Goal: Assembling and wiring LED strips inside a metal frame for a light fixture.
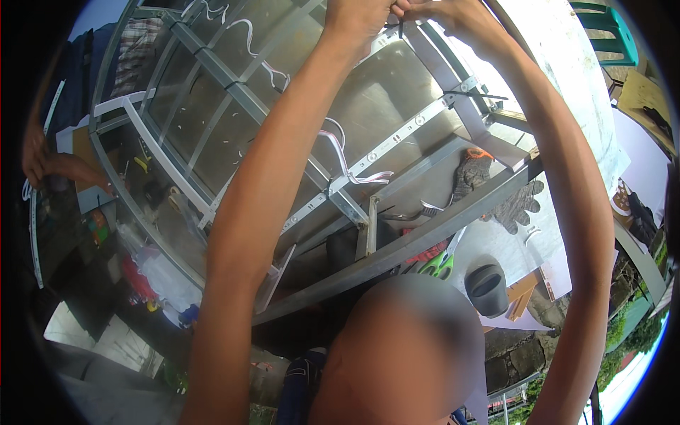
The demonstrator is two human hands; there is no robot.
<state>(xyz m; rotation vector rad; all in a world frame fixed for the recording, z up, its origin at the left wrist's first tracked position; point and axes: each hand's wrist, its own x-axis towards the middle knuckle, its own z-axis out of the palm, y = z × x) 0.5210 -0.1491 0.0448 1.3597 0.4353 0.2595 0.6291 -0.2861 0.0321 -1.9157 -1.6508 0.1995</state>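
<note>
At the top edge my left hand point(358, 25) and my right hand point(450, 15) meet, fingers closed in a pinch. Between them a thin black cable tie point(401, 30) shows beside the frame. Part of the fingers is cut off by the picture's edge, so the left hand's grip is hidden. Below them a white LED strip bar point(397, 137) crosses the metal frame point(333, 294). Another black cable tie point(476, 95) with a loose tail binds the bar to the frame. White wires point(343, 159) hang from the frame nearer my left forearm.
Inside and along the frame lie a grey work glove point(471, 173), green-handled scissors point(438, 266) and a dark slipper point(486, 290). At the far left another person's hand point(39, 159) is beside a second strip point(35, 227). A green plastic stool point(609, 32) stands at upper right.
</note>
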